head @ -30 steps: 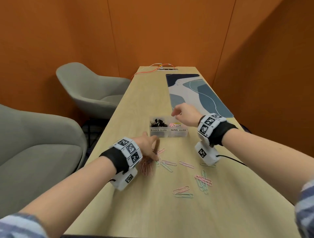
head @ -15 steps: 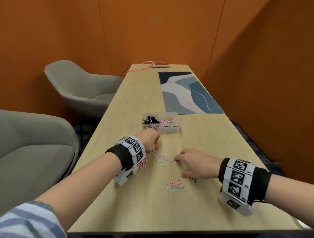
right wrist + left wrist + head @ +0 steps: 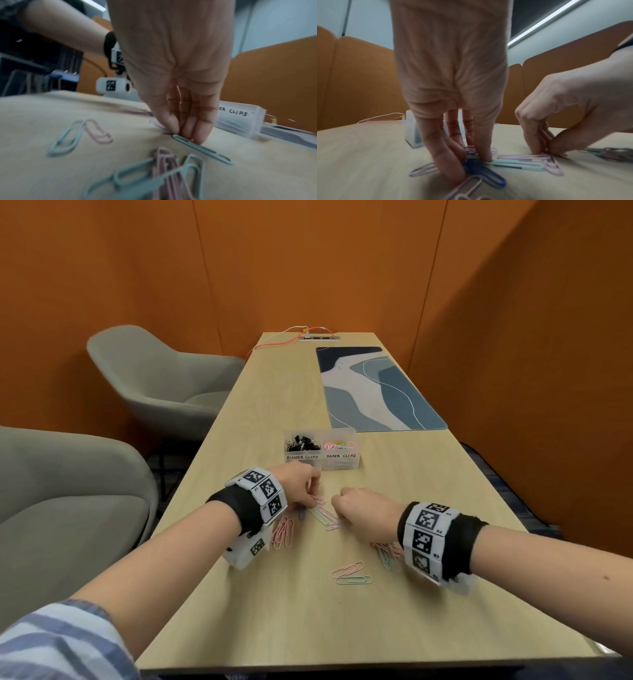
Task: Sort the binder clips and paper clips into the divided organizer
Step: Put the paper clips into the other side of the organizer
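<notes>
Return from the clear plastic divided organizer (image 3: 342, 465): right hand (image 3: 364, 517) pinches pastel wire paper clips (image 3: 527, 157) for another load, left hand (image 3: 298, 486) pinches blue paper clip (image 3: 488, 174)

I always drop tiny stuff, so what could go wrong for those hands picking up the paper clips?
The paper clips under the left hand overlap, the blue clip among them, so lifting one may drag others that then drop. The right hand pinches more of them flat off the table; they could slip. Its wrist is right beside a pile of clips and might sweep them away.
</notes>
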Demonstrator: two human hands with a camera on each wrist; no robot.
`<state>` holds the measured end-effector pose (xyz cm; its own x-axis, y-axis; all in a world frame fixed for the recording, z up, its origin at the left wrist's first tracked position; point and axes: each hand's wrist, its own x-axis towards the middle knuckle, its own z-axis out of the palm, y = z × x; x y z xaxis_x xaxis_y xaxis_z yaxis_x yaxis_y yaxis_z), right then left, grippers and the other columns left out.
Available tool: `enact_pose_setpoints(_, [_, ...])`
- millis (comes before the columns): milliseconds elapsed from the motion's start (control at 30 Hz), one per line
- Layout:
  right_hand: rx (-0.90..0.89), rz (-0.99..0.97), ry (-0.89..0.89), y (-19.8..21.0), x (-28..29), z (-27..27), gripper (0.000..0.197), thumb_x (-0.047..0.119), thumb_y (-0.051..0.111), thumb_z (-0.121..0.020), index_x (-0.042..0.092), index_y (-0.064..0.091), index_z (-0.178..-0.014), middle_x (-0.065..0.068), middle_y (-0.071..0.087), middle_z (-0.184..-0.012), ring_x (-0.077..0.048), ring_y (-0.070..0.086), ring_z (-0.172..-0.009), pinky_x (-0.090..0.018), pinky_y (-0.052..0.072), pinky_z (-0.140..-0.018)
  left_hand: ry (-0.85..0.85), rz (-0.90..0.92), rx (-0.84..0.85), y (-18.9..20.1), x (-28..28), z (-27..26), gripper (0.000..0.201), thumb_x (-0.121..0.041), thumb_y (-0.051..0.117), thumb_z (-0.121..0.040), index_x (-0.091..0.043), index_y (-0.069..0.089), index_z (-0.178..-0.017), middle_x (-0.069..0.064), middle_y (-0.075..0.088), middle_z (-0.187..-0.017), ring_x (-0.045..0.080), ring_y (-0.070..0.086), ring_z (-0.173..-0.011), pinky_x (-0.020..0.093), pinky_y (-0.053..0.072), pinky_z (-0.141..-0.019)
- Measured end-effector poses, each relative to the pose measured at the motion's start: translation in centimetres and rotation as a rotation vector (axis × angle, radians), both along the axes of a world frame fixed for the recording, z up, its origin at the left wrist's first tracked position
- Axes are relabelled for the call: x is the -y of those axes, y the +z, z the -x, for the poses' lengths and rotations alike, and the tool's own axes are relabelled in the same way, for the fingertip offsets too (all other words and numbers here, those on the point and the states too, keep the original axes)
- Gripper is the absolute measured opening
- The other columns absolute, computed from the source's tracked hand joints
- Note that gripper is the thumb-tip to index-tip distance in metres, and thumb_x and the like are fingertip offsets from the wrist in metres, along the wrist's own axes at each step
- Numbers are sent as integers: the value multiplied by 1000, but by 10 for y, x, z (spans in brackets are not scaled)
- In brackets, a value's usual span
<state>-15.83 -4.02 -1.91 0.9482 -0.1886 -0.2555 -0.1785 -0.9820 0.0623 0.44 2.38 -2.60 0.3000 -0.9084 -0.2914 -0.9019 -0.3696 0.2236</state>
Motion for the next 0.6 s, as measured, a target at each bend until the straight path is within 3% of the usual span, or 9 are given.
enact_pose_setpoints(67, [19,-89,-18,3,5,0,24,10,46,-89,4,56,-110,-17,53,-113,-35,56,-101,-36,43,-80,0,9,7,-2,-2,-2,27,-25,70,-82,-8,61,-102,9,67,-99,19,54,-80,30,47,-78])
enact_pose_setpoints(133, [22,-96,11,2,5,0,24,16,51,-88,6,59,-109,-14,54,-111,-33,56,-98,-34,42,-78,-12,9,18,-5,-4,-3,27,-26,66,-85,-7,60,-103,11,67,-104,22,56,-84,31,47,-81])
enact_pose_setpoints(267, [52,42,66,-6,-3,-2,19,3,46,-88,3,58,-102,-15,55,-107,-35,57,-97,-34,31,-65,-39,-3,63,-8,-6,-6,26,-28,60,-89,-8,57,-105,14,66,-108,29,60,-96,33,47,-82])
enact_pose_setpoints(400, [23,132,116,-5,-12,-6,26,-3,38,-90,-1,52,-111,-21,52,-116,-36,53,-107,-40,37,-73,-101,8,179,-9,-7,-3,31,-32,52,-93,-5,55,-108,16,62,-113,33,57,-106,36,44,-85])
enact_pose_setpoints(600, [53,178,121,-7,-15,-10,31,-7,32,-91,-3,46,-119,-23,50,-121,-37,52,-111,-43,45,-83,-103,57,213,-8,-9,-2,25,-26,52,-91,-6,56,-104,16,64,-109,33,60,-100,36,46,-81])
